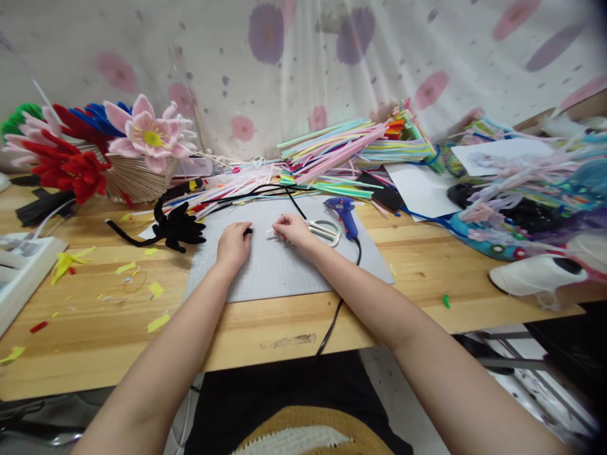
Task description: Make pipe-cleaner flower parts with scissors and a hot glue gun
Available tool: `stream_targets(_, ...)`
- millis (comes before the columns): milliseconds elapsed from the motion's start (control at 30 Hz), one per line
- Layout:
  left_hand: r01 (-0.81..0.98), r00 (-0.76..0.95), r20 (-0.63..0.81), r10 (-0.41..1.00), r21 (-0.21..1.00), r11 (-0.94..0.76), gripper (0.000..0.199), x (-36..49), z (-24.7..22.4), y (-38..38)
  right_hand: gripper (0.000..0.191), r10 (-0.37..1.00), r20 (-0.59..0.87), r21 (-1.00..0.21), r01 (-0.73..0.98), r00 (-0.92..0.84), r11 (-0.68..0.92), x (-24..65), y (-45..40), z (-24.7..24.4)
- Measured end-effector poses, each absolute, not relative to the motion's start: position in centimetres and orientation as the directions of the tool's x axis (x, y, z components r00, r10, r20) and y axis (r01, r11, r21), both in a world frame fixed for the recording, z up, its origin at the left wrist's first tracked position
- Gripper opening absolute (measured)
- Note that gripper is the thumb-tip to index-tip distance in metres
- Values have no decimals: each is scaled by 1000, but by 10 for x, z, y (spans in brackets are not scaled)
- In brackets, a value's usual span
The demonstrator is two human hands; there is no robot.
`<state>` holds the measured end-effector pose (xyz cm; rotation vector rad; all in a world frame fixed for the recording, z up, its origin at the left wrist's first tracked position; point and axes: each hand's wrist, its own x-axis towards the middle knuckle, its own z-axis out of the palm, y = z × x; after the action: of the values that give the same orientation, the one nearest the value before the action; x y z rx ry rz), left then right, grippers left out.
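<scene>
On the grey cutting mat (265, 275), my left hand (233, 245) is closed, with a small black fuzzy piece (247, 232) between thumb and fingers. My right hand (293, 229) is pinched just to its right; a pale, thin tip pokes out at its fingers, too blurred to name. Scissors with white handles (334, 237) lie right behind that hand, their blades hidden. A blue glue gun (347, 218) rests on the mat further right. Left of my left hand lies a black chenille flower (179, 226) with a bent stem.
Bundles of coloured chenille stems (336, 148) lie along the back. Chenille flowers (149, 136) stand at the left, near a white power strip (26, 278). Yellow scraps (156, 289) litter the wooden table (109, 341). A white bottle-like object (533, 275) lies at the right; the glue gun's cord crosses the front edge.
</scene>
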<state>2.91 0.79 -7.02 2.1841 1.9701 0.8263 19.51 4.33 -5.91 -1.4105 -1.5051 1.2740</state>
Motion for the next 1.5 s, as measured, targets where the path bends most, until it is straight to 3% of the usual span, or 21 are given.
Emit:
stream_targets(200,884,-132,382,914,463,-66,35,13,-70,11,6,974,-73,-863,504,-216,47,193,58,-67)
stream_targets(400,844,64,457,887,449,-292,46,35,-70,6,8,979,-24,-732,670,-202,120,194,51,-60)
stream_targets(567,813,96,394,914,499,-301,56,56,-69,4,9,982,-15,-729,674,-188,118,193,48,-57)
stream_targets(867,817,34,348,937,530,-226,42,56,-71,10,9,978,-36,-764,636,-206,106,190,50,-61)
stream_targets(1100,853,-16,381,924,487,-187,41,54,-67,9,31,985,-52,-847,531,-163,44,195,55,-66)
stream_targets(1233,871,-27,383,923,462,-167,43,52,-68,11,29,994,-46,-884,467,-95,4,196,55,-66)
stream_targets(1367,862,-11,355,935,478,-171,49,49,-69,11,26,997,31,-884,464,-72,61,201,53,-58)
stream_targets(1500,847,-20,416,909,490,-206,49,45,-68,5,14,993,65,-870,482,-102,106,210,52,-50)
